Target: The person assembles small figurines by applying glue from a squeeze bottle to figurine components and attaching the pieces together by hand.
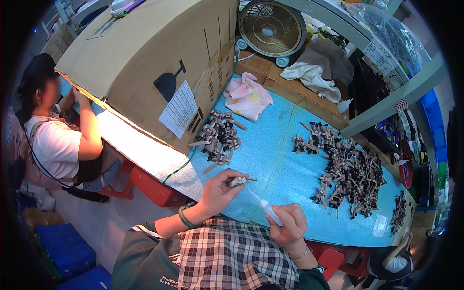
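Note:
Over the near edge of the blue tabletop, my left hand (217,193) pinches a small figurine (237,182) with a brown stick-like part jutting out to the right. My right hand (288,224) is wrapped round a white squeeze bottle (270,211). Its thin nozzle points up and left toward the figurine; whether the tip touches it is too small to tell. Beyond my left hand lies a small pile of similar brown and black figurines (221,137). A much larger heap of dark figurines (355,169) spreads over the right side of the table.
A large cardboard box (159,72) borders the table on the left, with a person (58,130) beyond it. Pink cloth (247,96), a fan (272,26) and white cloth (311,79) sit at the back. A grey metal post (401,96) slants across the right; another person (398,261) is lower right.

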`<action>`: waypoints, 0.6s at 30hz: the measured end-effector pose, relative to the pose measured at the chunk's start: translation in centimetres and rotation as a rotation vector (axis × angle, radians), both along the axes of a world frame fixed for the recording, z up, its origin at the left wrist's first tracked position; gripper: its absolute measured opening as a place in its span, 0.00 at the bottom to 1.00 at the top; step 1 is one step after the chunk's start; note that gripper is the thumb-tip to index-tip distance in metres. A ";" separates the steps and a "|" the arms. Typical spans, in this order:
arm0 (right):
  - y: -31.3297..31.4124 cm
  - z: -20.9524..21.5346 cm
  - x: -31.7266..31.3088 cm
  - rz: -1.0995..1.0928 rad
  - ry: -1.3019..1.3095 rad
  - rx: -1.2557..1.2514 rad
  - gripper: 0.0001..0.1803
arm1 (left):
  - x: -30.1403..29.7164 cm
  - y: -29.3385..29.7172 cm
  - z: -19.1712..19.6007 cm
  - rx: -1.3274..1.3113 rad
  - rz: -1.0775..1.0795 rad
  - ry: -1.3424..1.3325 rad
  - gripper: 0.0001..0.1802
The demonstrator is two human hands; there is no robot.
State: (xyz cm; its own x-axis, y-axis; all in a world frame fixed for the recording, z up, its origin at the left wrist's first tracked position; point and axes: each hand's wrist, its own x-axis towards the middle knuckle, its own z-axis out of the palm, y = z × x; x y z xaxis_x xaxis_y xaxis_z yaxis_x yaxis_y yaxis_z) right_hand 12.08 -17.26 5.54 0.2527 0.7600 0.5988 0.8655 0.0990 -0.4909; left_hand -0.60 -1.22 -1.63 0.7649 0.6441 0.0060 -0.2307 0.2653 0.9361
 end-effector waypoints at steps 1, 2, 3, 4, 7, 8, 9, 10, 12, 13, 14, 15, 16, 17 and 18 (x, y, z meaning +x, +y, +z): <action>0.1 0.0 -0.1 0.001 -0.002 -0.001 0.19 | -0.1 0.0 -0.1 0.000 -0.003 0.002 0.14; 0.1 -0.1 -0.1 0.006 -0.004 -0.001 0.20 | -0.2 0.0 -0.1 -0.002 -0.002 0.000 0.14; 0.2 -0.1 -0.2 0.011 -0.005 0.000 0.20 | -0.3 0.0 -0.1 -0.005 -0.007 -0.005 0.14; 0.2 -0.1 -0.1 0.011 -0.003 0.000 0.20 | -0.3 0.0 0.0 -0.007 -0.014 -0.007 0.14; 0.1 -0.1 -0.1 0.011 -0.005 -0.004 0.21 | -0.2 0.0 0.0 -0.021 -0.019 -0.010 0.15; 0.1 -0.1 -0.1 0.009 -0.002 -0.003 0.20 | -0.1 0.0 -0.1 -0.021 -0.019 -0.009 0.15; 0.1 -0.1 -0.1 0.007 0.000 -0.001 0.20 | -0.1 0.0 -0.2 -0.018 -0.018 -0.020 0.15; 0.1 0.0 -0.1 0.007 0.001 -0.002 0.20 | -0.1 0.0 -0.3 -0.015 -0.017 -0.032 0.15; 0.2 0.1 -0.1 0.005 -0.003 -0.011 0.20 | -0.1 0.1 -0.3 -0.022 -0.016 -0.028 0.16; 0.2 0.1 -0.1 0.004 -0.003 -0.011 0.20 | -0.1 0.1 -0.3 -0.029 -0.017 -0.024 0.16; 0.2 0.2 0.0 0.004 -0.002 -0.011 0.19 | -0.1 0.1 -0.3 -0.029 -0.017 -0.024 0.16; 0.2 0.2 0.0 0.004 -0.001 -0.011 0.19 | 0.0 0.1 -0.3 -0.038 -0.015 -0.028 0.16; 0.2 0.1 0.0 0.005 -0.001 -0.011 0.19 | 0.0 0.1 -0.2 -0.047 -0.013 -0.033 0.16; 0.2 0.0 0.0 0.003 -0.002 -0.006 0.19 | -0.1 0.1 -0.2 -0.047 -0.012 -0.033 0.16; 0.1 -0.1 0.0 0.000 -0.002 -0.002 0.19 | -0.1 0.1 -0.3 -0.055 -0.013 -0.038 0.17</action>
